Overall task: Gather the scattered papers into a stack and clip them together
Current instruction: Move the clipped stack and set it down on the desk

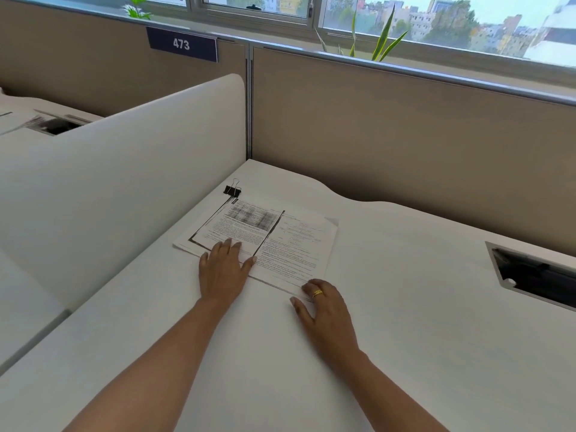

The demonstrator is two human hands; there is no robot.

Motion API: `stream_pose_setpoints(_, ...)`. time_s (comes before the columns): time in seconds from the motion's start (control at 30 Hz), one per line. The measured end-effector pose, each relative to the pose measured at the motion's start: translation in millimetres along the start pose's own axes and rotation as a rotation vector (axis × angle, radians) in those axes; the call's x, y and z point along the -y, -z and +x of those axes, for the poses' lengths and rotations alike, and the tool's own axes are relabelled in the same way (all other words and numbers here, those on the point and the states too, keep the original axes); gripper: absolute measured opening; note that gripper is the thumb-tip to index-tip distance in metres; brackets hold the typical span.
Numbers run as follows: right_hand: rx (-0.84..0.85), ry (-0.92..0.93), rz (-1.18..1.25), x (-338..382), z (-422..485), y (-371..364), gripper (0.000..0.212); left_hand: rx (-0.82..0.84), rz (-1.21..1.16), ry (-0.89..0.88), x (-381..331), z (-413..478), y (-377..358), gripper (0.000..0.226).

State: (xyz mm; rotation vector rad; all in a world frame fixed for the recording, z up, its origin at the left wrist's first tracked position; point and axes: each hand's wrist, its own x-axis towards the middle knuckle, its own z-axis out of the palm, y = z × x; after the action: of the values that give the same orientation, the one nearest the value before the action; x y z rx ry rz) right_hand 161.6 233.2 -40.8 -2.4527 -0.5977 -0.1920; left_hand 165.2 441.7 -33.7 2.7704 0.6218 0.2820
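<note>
White desk (405, 322), papers (290, 241) under left fingers (232, 246), corner at right fingers (308, 287).

desk: white desk (405, 307) | on it: overlapping papers (290, 244) | black binder clip (232, 191) just beyond

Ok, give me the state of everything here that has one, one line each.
papers: overlapped on the desk, edges uneven, unclipped.
binder clip: on the desk past the papers' far corner, clamping nothing.
left hand: flat, fingers on the papers' near edge.
right hand: fingers bent, tips at the papers' near right corner.
cable hatch: open.
</note>
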Motion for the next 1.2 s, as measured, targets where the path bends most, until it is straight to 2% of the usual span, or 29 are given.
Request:
stream_pose_setpoints(0.13,0.101,0.053,-0.05,4.4,1.4,2.4,0.085,0.034,-0.018,0.019,6.1,1.3,-1.7,0.06)
stream_pose_setpoints(0.37,0.168,0.114,-0.067,5.4,6.5,1.1,0.092,-0.133,-0.033,0.039,1.7,-1.7,-1.4,0.052)
stream_pose_setpoints(0.63,0.165,0.167,-0.143,4.1,8.3,0.9,0.08,-0.059,0.002,0.058,4.2,0.1,-4.8,0.059)
stream_pose_setpoints(1.2,0.231,0.158,-0.122,8.8,8.6,6.5,0.084,-0.002,0.024,0.107,2.3,0.2,-3.3,0.066)
